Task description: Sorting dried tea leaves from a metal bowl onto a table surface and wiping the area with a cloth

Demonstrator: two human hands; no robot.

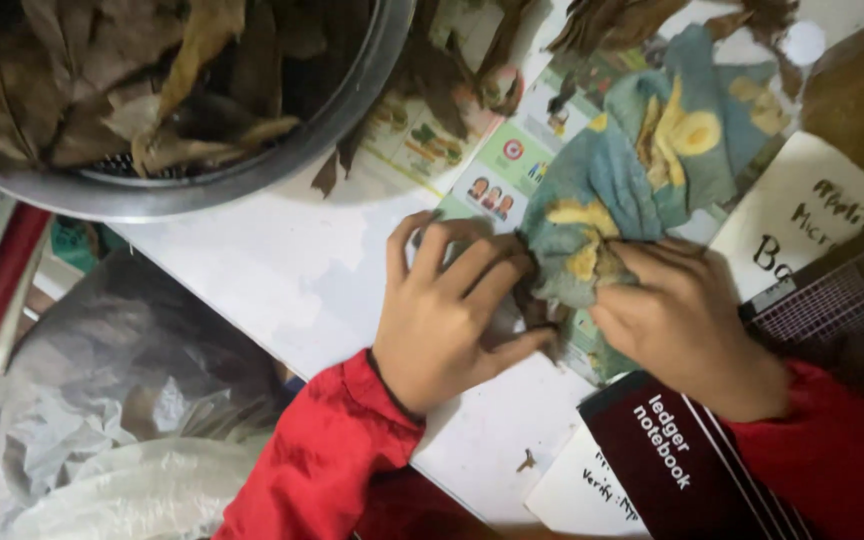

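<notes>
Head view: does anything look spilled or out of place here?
Yes. Dry brown leaves have strayed from the metal bowl onto the white table, with a small fragment lying by the dark notebook.

Leaf bowl (252, 170) behind cloth (642, 170)

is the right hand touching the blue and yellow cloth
Touching. The head view shows the right hand with its fingers pressed into the bunched blue and yellow cloth; no gap between them.
</notes>
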